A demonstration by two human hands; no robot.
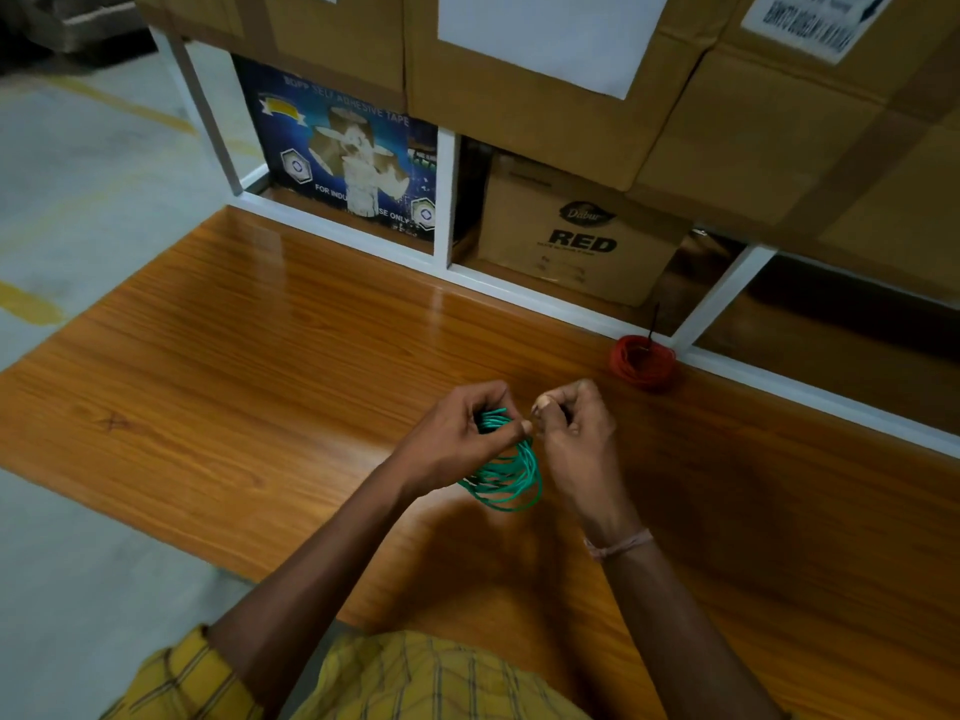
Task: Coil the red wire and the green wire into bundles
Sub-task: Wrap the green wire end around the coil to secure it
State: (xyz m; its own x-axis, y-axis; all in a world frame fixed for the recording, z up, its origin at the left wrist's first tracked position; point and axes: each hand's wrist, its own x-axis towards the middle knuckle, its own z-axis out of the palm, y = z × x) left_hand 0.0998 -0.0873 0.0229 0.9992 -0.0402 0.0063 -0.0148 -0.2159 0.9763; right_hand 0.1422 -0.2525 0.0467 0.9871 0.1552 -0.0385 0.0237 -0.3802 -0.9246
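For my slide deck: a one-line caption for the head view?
Both hands hold a green wire coil; a tied red wire coil lies on the wooden table.

Red wire [644, 362] lies on table [249, 324], behind both hands.

left hand [457, 439]: fingers curled (gripping) | right hand [574, 433]: fingers pinched, both raised close together

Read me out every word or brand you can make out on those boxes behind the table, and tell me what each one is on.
"SELF ADHESIVE TAPE" and, partly hidden, "FOR INDU... SE ONLY": blue box.
"Dabur" and "RED": brown carton; smaller print below too blurred.
White label on the top right carton: blurred and tilted, unreadable.
White sheet: blank.
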